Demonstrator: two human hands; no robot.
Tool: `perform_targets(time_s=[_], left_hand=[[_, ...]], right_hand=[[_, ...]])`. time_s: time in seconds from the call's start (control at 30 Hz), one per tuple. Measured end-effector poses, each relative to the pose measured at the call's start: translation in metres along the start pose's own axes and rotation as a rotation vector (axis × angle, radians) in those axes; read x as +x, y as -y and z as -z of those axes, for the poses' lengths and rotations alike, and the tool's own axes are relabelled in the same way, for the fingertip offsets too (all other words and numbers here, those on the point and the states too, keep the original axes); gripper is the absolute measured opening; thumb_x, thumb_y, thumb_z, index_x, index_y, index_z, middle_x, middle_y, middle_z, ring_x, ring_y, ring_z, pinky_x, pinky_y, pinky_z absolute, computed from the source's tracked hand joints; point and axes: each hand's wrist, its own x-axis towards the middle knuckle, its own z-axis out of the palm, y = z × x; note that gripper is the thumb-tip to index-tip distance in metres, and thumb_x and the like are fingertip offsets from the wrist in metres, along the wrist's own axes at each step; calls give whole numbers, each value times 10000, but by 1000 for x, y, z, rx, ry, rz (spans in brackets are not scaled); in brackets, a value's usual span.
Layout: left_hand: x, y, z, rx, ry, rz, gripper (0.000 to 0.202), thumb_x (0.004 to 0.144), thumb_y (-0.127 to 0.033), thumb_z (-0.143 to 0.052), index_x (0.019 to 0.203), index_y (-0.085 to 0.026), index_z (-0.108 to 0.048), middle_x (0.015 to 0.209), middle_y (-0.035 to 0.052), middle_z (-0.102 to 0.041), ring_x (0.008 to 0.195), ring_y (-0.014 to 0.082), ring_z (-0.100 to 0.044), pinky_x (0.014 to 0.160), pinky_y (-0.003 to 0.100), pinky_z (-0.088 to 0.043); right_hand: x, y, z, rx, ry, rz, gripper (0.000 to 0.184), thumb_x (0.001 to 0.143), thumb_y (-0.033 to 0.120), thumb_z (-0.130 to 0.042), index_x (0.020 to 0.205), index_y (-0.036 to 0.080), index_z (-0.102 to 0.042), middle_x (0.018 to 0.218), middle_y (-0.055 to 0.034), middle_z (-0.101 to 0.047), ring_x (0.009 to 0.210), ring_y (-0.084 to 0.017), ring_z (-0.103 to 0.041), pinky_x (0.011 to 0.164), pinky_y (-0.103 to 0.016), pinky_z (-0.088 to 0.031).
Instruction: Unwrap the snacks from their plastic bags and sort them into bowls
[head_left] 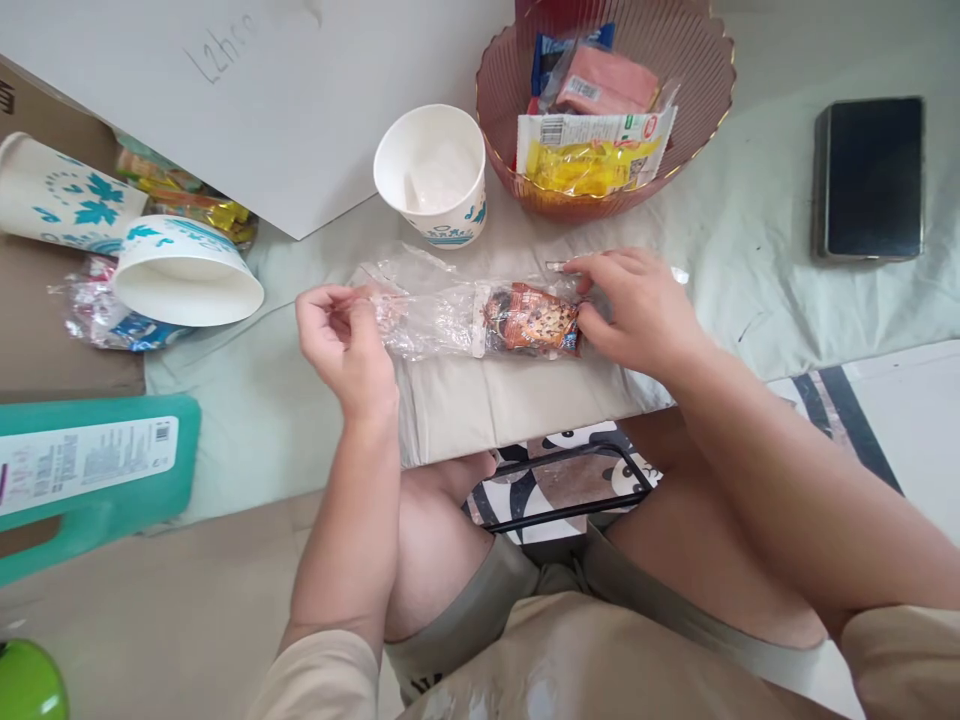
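A crinkled clear plastic bag (439, 315) is stretched flat between my two hands near the front edge of the cloth-covered table. Inside its right part lies an orange-brown snack packet (534, 318) with a cookie picture on it. My left hand (346, 345) pinches the loose left end of the bag, fingers curled in. My right hand (641, 308) grips the right end beside the packet, thumb below and fingers above; its fingertips partly cover that end. Just behind the bag stands an upright white paper cup (431, 175) with a blue leaf print.
A pink ribbed bowl (499, 165) holds several wrapped snacks. To the right lies a dark phone-like device (874, 180). Two paper cups lie tipped at left, including a white cup (191, 270), near more packets. A green container (184, 450) and a white board (300, 120) are around.
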Motion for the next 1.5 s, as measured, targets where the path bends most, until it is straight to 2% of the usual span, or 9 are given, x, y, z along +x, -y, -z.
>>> perform_targets(time_s=[0.13,0.27,0.47,0.6,0.8,0.93,1.17,1.3,1.5], left_hand=[[-12,-9,-1,192,92,-242,204,758,-188,-678,957,-187,-725,1134,88,-520,1014,209,-589,995,390,-523],[-17,-5,-3,407,196,-247,297,717,-161,-753,1012,-198,-742,1344,127,-478,1243,303,-553,1175,490,-445],[-13,-6,4,353,173,-335,115,717,-122,-653,764,-220,-616,1137,91,-619,1166,286,-623,1113,499,-499],[-15,-15,15,142,287,-453,152,676,-154,-600,731,-248,-494,917,35,-719,1012,258,-704,1063,503,-528],[-24,-23,40,-90,557,-228,263,602,-144,-629,775,-266,-473,663,-39,-664,549,148,-582,547,311,-478],[-20,-34,60,-114,879,-7,285,614,-131,-652,855,-267,-586,615,-44,-614,510,119,-517,474,250,-390],[-13,-49,68,94,1236,152,85,711,-227,-695,791,-223,-724,510,-83,-380,466,75,-338,460,230,-292],[-9,-50,68,92,1327,113,131,743,-227,-694,613,-218,-700,492,-45,-442,458,78,-363,451,236,-284],[-4,-47,70,113,1501,231,303,768,-272,-732,489,-209,-630,418,-26,-459,408,79,-375,411,222,-294]], right_hand=[[-1,0,2,-27,-40,-8,331,859,174,-535,1108,222,-749,936,-125,-717,1002,-353,-660,883,-510,-512],[-2,5,6,11,-84,12,212,854,170,-534,875,249,-730,818,-90,-676,885,-302,-646,822,-460,-507],[-9,11,12,115,-180,118,139,798,170,-534,747,255,-631,1059,-90,-747,997,-290,-686,897,-466,-519],[-17,14,24,180,-42,226,75,755,222,-525,797,250,-581,1062,-81,-778,964,-292,-712,911,-467,-508],[-25,29,42,254,385,174,250,836,316,-568,1038,228,-686,683,-2,-694,557,-177,-570,629,-328,-410],[-26,36,40,314,744,204,226,874,287,-602,1030,230,-755,673,12,-679,572,-146,-563,621,-291,-378],[-30,36,33,387,731,301,170,825,174,-601,673,211,-535,789,-9,-594,740,-151,-551,715,-299,-404],[-30,39,35,397,889,268,187,815,120,-542,692,226,-450,654,44,-502,610,-124,-440,631,-282,-350],[-29,46,40,368,1035,83,244,809,133,-621,1023,236,-674,814,25,-765,628,-143,-626,621,-279,-428]])
